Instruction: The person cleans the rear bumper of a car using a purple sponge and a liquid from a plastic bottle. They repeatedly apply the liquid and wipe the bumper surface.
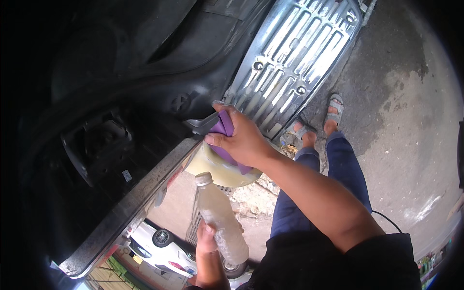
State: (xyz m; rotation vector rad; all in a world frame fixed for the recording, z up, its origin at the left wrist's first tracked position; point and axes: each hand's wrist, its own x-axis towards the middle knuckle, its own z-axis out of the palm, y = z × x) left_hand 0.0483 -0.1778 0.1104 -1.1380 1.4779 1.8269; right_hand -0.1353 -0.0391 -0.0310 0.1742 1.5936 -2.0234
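Note:
My right hand (241,136) grips a folded purple pad or sheet (226,154), thumb on the near side and fingers over the far edge. The purple piece lies against a pale yellow, wet-looking curved panel (217,170) at the end of a dark vehicle body. My left hand (208,237) is wrapped around a translucent plastic bottle (224,221) with a whitish cap (203,178) and a cloudy look. The bottle is nearly upright in view, its cap just below the yellow panel. Part of my left fingers is hidden behind it.
A shiny ribbed metal panel (290,61) extends above my right hand. Black trim (170,79) and a speckled sill edge (145,185) lie to the left. My sandaled feet (334,108) stand on stained concrete (398,127). A white car (163,250) is parked beyond, and a thin black cable (388,217) curves beside my legs.

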